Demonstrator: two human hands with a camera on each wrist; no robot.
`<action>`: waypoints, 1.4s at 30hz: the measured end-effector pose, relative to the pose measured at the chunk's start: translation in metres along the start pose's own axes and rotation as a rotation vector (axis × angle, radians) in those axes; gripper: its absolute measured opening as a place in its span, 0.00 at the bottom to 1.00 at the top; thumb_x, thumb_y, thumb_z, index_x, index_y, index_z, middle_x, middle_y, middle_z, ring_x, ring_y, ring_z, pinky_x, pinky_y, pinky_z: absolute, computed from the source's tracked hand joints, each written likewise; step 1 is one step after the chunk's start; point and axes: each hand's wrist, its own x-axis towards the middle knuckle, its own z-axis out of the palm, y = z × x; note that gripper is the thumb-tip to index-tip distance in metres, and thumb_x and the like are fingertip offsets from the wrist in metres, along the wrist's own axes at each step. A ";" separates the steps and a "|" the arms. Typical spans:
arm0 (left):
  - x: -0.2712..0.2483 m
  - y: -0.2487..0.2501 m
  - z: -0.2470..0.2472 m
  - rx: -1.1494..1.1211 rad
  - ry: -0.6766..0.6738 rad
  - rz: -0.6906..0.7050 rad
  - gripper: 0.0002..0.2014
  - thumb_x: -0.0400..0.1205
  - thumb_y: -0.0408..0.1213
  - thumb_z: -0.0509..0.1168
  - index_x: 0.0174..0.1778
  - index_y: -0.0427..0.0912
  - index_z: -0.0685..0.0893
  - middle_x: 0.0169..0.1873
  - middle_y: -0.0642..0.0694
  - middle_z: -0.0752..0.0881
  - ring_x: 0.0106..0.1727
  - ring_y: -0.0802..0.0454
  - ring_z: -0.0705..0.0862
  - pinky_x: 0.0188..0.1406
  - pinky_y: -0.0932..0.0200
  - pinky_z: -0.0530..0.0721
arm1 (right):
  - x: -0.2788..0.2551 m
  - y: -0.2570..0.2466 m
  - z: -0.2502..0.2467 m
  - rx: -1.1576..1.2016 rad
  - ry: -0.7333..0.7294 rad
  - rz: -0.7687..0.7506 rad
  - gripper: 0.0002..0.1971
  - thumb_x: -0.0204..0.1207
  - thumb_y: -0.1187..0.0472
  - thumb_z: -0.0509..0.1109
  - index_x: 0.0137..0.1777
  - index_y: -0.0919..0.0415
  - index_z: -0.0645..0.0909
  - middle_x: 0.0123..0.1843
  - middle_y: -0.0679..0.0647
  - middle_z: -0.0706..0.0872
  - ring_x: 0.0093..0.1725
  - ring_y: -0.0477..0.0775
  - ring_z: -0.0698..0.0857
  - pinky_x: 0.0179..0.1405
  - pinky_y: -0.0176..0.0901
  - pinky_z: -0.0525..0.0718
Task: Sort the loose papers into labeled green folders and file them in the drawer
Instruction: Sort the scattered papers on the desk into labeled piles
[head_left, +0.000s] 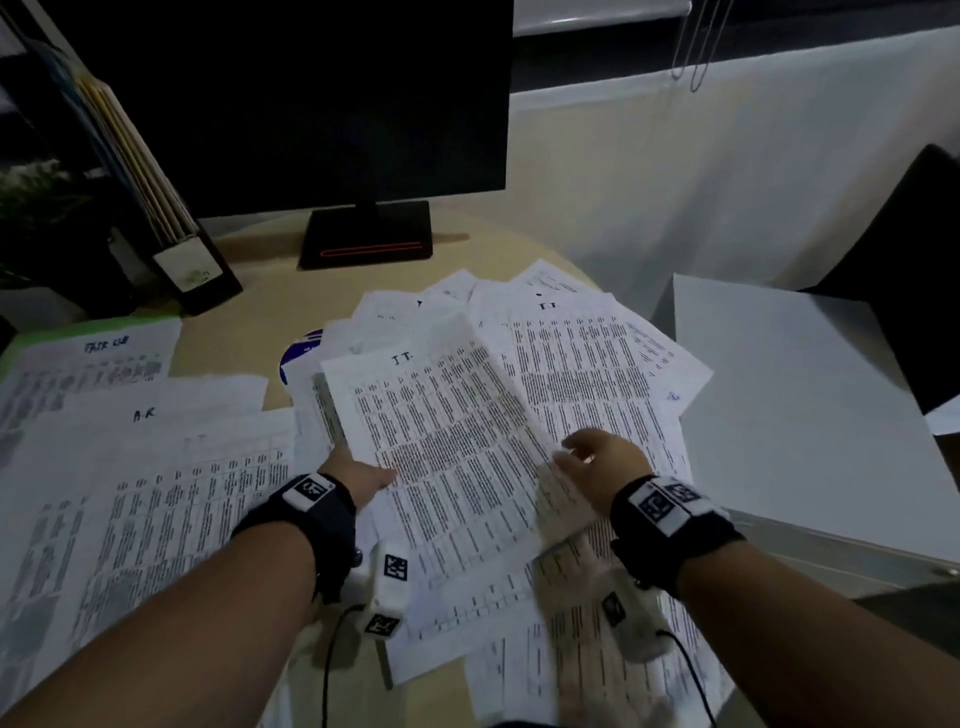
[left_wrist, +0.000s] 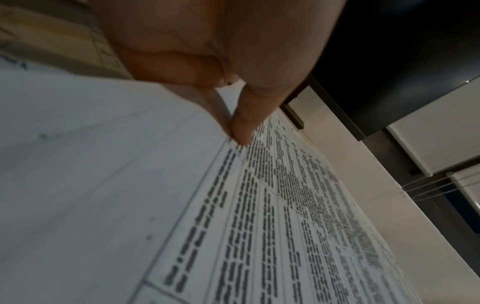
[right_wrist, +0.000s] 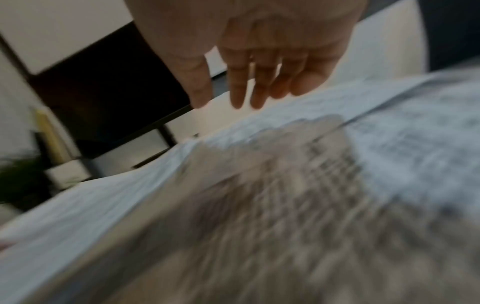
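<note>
Printed sheets cover the desk. My left hand pinches the left edge of a table-printed sheet marked "I.T." between thumb and finger, and lifts it off the pile. The left wrist view shows that pinch on the sheet. My right hand hovers by the sheet's right edge over a fanned pile of similar sheets. Its fingers are straight and hold nothing above the blurred papers. A green folder lies at far left under a sheet.
More sheets, one marked "A.R", lie at left. A dark monitor on its stand is behind the papers, with a file holder of folders to its left. A white cabinet top adjoins the desk on the right.
</note>
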 end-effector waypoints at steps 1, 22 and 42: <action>0.005 -0.002 0.001 0.042 0.032 0.023 0.43 0.69 0.43 0.79 0.79 0.41 0.67 0.72 0.39 0.77 0.67 0.38 0.78 0.69 0.41 0.77 | 0.005 0.004 -0.010 -0.048 0.093 0.068 0.18 0.78 0.49 0.67 0.64 0.56 0.79 0.57 0.53 0.82 0.52 0.52 0.80 0.47 0.39 0.78; -0.021 0.016 0.008 0.302 0.151 -0.036 0.34 0.80 0.34 0.69 0.79 0.36 0.61 0.72 0.33 0.74 0.66 0.35 0.77 0.57 0.51 0.78 | 0.043 0.055 -0.038 -0.113 -0.010 0.376 0.22 0.63 0.52 0.83 0.51 0.61 0.79 0.38 0.51 0.82 0.41 0.55 0.83 0.32 0.38 0.80; 0.003 0.003 0.006 0.276 0.156 -0.057 0.37 0.75 0.36 0.72 0.79 0.39 0.65 0.72 0.38 0.76 0.64 0.37 0.80 0.65 0.47 0.80 | 0.036 0.036 -0.043 0.309 0.195 0.230 0.24 0.78 0.53 0.70 0.71 0.59 0.70 0.58 0.59 0.82 0.48 0.57 0.80 0.42 0.40 0.74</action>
